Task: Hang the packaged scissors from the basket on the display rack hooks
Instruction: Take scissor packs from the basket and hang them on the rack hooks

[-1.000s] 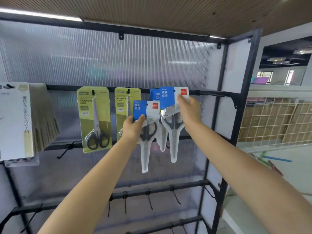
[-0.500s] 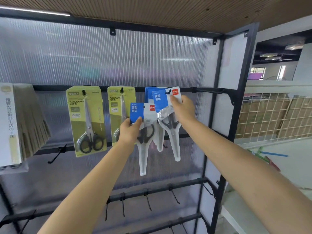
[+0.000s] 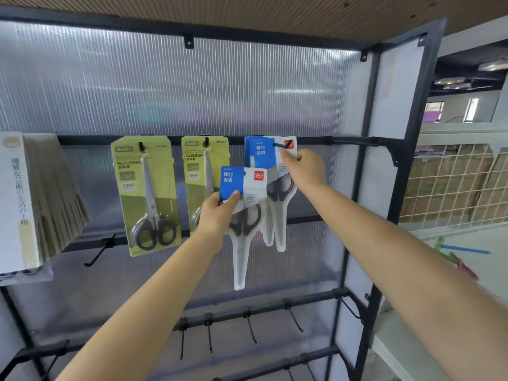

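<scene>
The display rack (image 3: 365,188) is showing matt black metal bars and hooks, backed by a ribbed, translucent plastic panel (image 3: 192,86) that is catching a soft sheen from the light, while the ceiling (image 3: 247,12) above is looking like grooved brown wood. The packaged scissors (image 3: 243,204) in the left hand (image 3: 217,213) are sitting in a clear, glossy plastic blister under a smooth blue and white printed card, as is the pack (image 3: 270,160) that the right hand (image 3: 305,169) is pinching on the hook. The green carded scissors (image 3: 147,193) are showing bright polished metal blades, shiny black plastic handles and a matt card backing.
</scene>
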